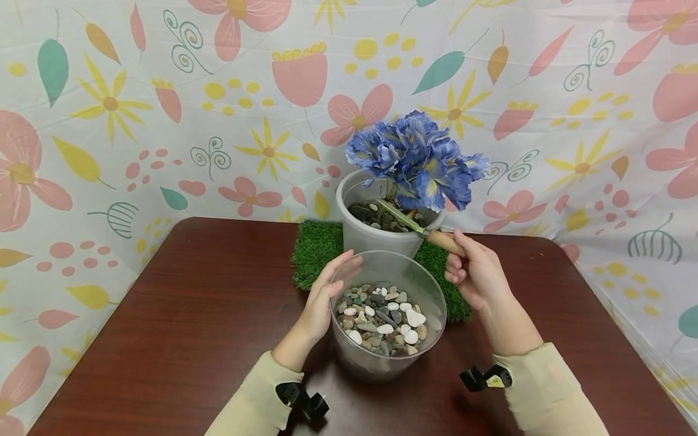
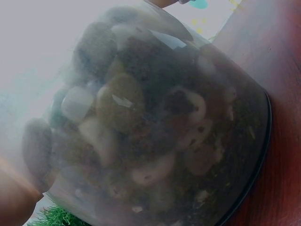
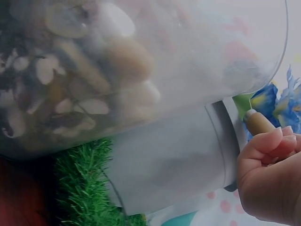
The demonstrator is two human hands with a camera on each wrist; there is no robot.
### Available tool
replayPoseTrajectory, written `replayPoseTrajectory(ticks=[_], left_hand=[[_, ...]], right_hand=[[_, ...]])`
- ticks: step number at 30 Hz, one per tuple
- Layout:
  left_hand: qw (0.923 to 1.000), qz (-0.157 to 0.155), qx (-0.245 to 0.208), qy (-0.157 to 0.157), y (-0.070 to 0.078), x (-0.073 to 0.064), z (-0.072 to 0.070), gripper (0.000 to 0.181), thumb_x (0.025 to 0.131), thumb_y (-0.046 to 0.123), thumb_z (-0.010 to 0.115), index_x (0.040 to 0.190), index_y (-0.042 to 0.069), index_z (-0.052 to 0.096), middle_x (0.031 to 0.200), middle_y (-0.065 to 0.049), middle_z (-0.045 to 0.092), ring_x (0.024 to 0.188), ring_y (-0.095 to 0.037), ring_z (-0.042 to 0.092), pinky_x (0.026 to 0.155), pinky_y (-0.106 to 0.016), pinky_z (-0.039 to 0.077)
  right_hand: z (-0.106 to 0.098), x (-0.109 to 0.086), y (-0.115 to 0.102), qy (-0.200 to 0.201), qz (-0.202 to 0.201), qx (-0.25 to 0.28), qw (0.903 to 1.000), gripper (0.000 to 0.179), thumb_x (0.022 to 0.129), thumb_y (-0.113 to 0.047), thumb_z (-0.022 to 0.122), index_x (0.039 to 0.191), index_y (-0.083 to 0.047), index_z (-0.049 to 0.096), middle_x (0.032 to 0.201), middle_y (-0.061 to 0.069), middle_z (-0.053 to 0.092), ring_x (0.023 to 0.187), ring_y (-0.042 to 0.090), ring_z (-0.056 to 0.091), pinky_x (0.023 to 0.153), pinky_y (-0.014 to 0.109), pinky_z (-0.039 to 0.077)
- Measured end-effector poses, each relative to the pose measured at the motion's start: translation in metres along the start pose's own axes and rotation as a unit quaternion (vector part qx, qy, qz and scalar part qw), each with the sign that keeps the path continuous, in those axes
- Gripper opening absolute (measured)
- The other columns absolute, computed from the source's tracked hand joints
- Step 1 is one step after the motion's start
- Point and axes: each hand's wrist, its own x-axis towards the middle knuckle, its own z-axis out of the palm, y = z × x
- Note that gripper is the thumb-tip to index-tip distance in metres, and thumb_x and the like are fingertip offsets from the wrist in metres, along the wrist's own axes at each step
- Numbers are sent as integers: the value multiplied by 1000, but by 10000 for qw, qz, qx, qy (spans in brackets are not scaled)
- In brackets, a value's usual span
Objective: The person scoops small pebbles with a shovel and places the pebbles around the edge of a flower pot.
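My right hand [image 1: 480, 272] pinches the wooden handle [image 3: 259, 123] of a small garden trowel [image 1: 444, 241]. Its narrow green blade reaches over the rim of a white flower pot [image 1: 376, 242], among the stones at the base of blue artificial flowers [image 1: 420, 157]. In front stands a clear plastic bucket [image 1: 433, 290] with grey, brown and white pebbles [image 1: 382, 318] inside. Against the bucket's left side rests my left hand [image 1: 319, 303], its fingers stretched along the outside near the rim. The left wrist view is hazy, filled by the bucket's wall [image 2: 155, 117] and pebbles behind it.
Under the white pot lies a piece of artificial grass [image 1: 316, 248], also seen in the right wrist view. Everything stands on a dark reddish-brown table [image 1: 218, 315]. A flower-printed cloth [image 1: 262, 121] hangs behind the table and along its right side.
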Motion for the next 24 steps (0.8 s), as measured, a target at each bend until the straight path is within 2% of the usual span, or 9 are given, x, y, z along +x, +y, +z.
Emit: replayPoseTrajectory(ticks=[5,7,10,17,24], left_hand=[[10000,2,-12,12,-1,0,0,60,91,17,28,145,-8,23,141,-35,36,131,-49,36,112,-58,24],[10000,16,-23,31,-1,1,0,59,91,16,28,145,-8,23,141,-35,37,131,-49,36,112,-58,24],[10000,35,-41,49,0,1,0,59,91,15,28,144,-8,24,140,-35,37,131,-50,36,112,-58,24],[10000,55,-77,22,3,2,-1,59,91,14,28,144,-10,22,140,-36,36,131,-50,35,112,-59,24],[10000,8,-86,-13,3,-1,-2,59,92,15,29,144,-11,22,141,-35,36,132,-50,34,111,-60,24]], right_hand=[[-2,-3,9,-33,-185,-228,9996,26,97,-29,47,104,-17,68,57,-3,47,47,10,32,47,20,35],[-2,-5,14,-11,-305,-269,9992,25,98,-28,46,106,-17,67,58,-3,50,47,9,36,48,21,37],[-2,-9,21,63,-482,-259,9985,25,98,-26,45,108,-18,67,61,-3,53,48,8,40,48,21,39],[6,-15,32,561,-896,-392,9936,20,96,-24,50,103,-19,68,63,-4,59,49,7,42,46,20,41],[11,-20,38,916,-942,-668,9891,18,96,-25,52,98,-20,69,64,-5,61,50,7,45,47,19,42]])
